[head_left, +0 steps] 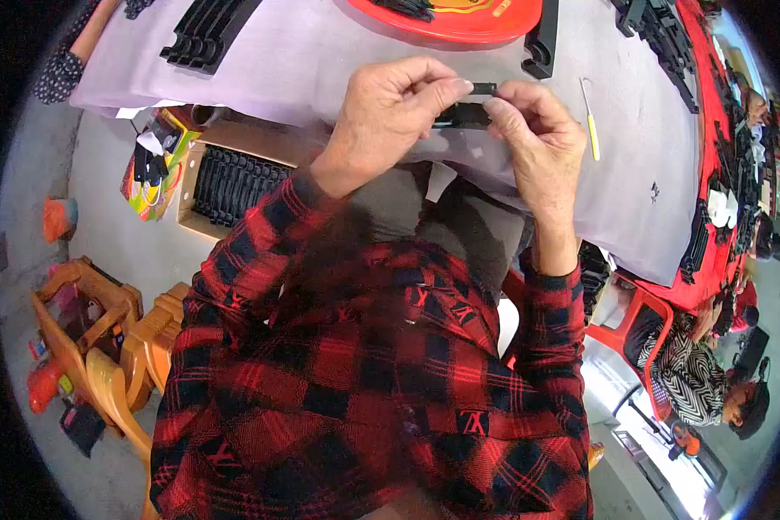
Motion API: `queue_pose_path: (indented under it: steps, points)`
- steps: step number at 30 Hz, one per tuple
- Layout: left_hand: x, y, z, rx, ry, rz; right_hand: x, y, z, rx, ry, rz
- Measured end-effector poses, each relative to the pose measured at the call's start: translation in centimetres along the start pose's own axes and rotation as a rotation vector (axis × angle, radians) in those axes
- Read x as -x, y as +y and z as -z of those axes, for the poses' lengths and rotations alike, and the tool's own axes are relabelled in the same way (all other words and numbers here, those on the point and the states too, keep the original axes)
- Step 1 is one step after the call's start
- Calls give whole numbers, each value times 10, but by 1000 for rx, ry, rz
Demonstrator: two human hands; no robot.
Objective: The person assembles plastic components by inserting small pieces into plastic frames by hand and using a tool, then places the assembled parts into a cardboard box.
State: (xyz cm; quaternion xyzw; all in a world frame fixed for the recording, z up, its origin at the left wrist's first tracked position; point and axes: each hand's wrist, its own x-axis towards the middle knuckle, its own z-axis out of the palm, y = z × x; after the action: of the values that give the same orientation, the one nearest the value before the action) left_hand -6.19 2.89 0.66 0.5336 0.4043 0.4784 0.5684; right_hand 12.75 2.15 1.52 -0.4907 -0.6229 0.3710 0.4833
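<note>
Over the near edge of the cloth-covered table, my left hand (388, 117) is closed, thumb and forefinger pinching a small black plastic piece (484, 87). My right hand (539, 130) is closed on the other end of that piece. Just below it, between the hands, is a wider dark part (466, 115); whether the two are joined I cannot tell. A hook tool with a yellow handle (593, 137) lies on the cloth to the right of my right hand. Beyond my hands sits a red tray (459, 33) with black pieces in it.
Black moulded racks (208, 36) lie at the far left of the table, and a black bracket (540, 43) stands beside the tray. A cardboard box (189, 195) of black parts is below the table's left side. At the right, another person (693, 373) is near a red chair (646, 334).
</note>
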Motion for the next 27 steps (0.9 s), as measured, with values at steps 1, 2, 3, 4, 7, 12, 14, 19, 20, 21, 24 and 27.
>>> queue_pose_path:
  steps: [1,2,3,4,7,12,14,19,20,21,24,27]
  points:
    - [2,0,-2,-40,10,-18,4,-3,-3,-84,26,-86]
    - [3,0,-3,-39,6,-15,7,-5,-6,-167,53,-172]
    - [4,-1,-4,-69,-2,-43,10,-5,-7,-166,56,-175]
    - [4,-1,-5,-98,-12,-73,11,-6,-7,-237,71,-217]
    - [3,-7,-8,-222,-64,-255,20,-5,-3,-366,99,-278]
    - [-1,-4,-9,-638,17,-554,28,-3,18,-420,238,-348]
    - [-7,-6,-12,-724,90,-671,26,2,34,-350,305,-349]
    - [-14,-22,-18,-939,-94,-598,21,3,47,-265,315,-436]
    - [-16,-28,-17,-940,-91,-598,18,2,44,-202,302,-463]
    - [-17,-33,-16,-958,-100,-583,16,2,42,-203,300,-462]
    - [-19,-31,-17,-935,-119,-577,15,-2,40,-178,269,-485]
    - [-19,-24,-7,-908,-151,-573,15,-4,28,-108,222,-519]
